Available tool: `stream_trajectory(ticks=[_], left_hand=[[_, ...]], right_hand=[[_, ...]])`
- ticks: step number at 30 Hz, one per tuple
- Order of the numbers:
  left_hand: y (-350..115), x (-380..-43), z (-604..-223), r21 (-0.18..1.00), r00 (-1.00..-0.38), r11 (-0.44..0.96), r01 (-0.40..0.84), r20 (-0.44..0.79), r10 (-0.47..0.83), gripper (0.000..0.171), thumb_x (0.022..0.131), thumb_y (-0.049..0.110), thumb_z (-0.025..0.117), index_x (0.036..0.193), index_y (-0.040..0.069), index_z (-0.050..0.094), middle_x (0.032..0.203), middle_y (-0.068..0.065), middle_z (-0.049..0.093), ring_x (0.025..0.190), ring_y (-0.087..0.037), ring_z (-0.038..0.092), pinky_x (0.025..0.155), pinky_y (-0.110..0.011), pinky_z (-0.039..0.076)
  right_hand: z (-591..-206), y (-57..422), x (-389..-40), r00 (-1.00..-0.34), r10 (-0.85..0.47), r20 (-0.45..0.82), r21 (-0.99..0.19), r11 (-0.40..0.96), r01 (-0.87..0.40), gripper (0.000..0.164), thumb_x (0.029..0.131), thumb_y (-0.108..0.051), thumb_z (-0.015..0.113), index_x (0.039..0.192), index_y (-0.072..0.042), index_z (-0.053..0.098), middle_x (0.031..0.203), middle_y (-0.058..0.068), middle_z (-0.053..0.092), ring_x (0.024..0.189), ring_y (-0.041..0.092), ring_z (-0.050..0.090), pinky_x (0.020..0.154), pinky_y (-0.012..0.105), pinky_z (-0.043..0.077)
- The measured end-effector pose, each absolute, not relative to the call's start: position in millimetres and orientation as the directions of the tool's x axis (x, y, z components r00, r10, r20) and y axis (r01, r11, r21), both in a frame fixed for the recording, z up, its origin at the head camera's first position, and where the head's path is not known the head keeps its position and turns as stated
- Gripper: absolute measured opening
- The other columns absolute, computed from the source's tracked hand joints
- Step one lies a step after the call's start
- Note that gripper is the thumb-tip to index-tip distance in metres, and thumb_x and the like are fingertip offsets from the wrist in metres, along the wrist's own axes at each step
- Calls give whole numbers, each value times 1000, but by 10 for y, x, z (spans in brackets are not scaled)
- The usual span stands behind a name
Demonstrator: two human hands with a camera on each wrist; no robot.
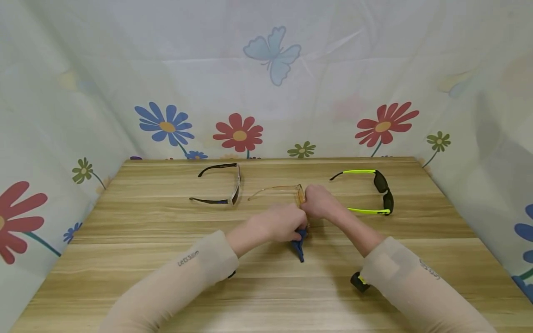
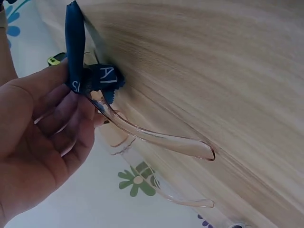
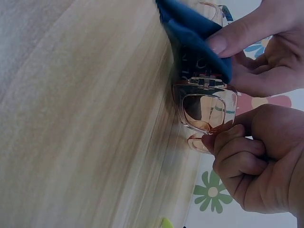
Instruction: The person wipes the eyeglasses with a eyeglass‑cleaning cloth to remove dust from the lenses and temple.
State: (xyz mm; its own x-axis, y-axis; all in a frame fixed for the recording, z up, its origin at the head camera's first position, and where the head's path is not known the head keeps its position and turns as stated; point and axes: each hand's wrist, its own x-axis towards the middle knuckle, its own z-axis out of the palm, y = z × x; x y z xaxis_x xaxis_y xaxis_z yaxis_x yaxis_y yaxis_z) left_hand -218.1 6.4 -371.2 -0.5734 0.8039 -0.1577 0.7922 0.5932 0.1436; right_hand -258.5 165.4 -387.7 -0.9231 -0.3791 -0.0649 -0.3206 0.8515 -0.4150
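A pair of glasses with a clear, peach-tinted frame and orange lenses (image 3: 206,111) stands at the middle of the table, its temples (image 2: 166,141) spread out. My right hand (image 1: 322,201) pinches the frame's edge beside one lens, fingers curled. A dark blue cloth (image 1: 298,247) with white lettering is in my left hand (image 1: 284,224), held between thumb and fingers. In the left wrist view the cloth (image 2: 76,45) is folded around the near temple close to its hinge. The right wrist view shows the left thumb pressing the cloth (image 3: 190,28) next to the lens.
Sunglasses with dark temples and a clear front (image 1: 236,194) lie to the left. Neon-yellow sunglasses with dark lenses (image 1: 388,200) lie to the right. A black and yellow item (image 1: 359,282) shows partly beside the right sleeve. A floral curtain (image 1: 275,97) stands behind the wooden table (image 1: 266,296).
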Motion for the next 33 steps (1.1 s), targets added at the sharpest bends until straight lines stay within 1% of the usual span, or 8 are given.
stream_trajectory(ticks=[6,10,13,17,24,28,33], left_hand=[[76,-2175,-3735,44,-575,585,810,-140,806,28,93,24,79,72,18,61,64,9,48,65,-9,45,57,-22,37],[48,-2174,-3759,-3,-586,592,806,-150,797,29,92,24,80,73,17,59,67,9,50,66,-9,45,57,-23,37],[19,-2169,-3774,-15,-602,608,794,-156,783,28,92,23,80,75,17,59,68,9,52,65,-9,45,56,-23,37],[-19,-2153,-3774,-8,-618,625,780,-158,770,28,92,22,80,74,17,59,67,9,53,64,-9,46,55,-22,38],[-110,-2145,-3781,0,-634,642,767,-158,757,29,90,21,82,72,17,60,66,9,51,65,-10,45,56,-23,36],[-182,-2143,-3773,18,-648,660,751,-176,741,29,89,20,83,73,17,59,66,9,48,64,-10,43,57,-22,33],[-287,-2148,-3762,61,-654,673,737,-191,732,35,88,18,84,68,17,55,63,9,41,63,-9,39,57,-22,30]], right_hand=[[-3891,1657,-2606,-921,-385,-62,-408,852,-329,35,75,-1,58,53,-18,37,52,-7,32,49,12,33,48,24,28],[-3902,1664,-2616,-919,-388,-64,-415,848,-329,36,75,0,59,53,-18,36,51,-7,32,48,11,32,47,23,27],[-3905,1667,-2613,-919,-390,-55,-409,849,-335,37,76,1,60,53,-17,36,52,-6,33,49,12,34,48,24,28],[-3896,1659,-2600,-918,-395,-35,-390,851,-351,37,75,-1,60,53,-18,37,53,-5,35,50,13,36,49,25,30],[-3887,1661,-2590,-917,-397,-38,-392,850,-352,39,77,0,59,51,-18,36,48,-8,32,46,10,34,47,23,29],[-3898,1671,-2592,-917,-396,-36,-396,848,-351,40,78,-1,60,51,-18,37,48,-9,31,46,9,33,47,23,29],[-3903,1675,-2595,-919,-390,-58,-405,850,-335,41,82,-1,60,51,-17,38,48,-9,31,45,8,34,46,22,30]])
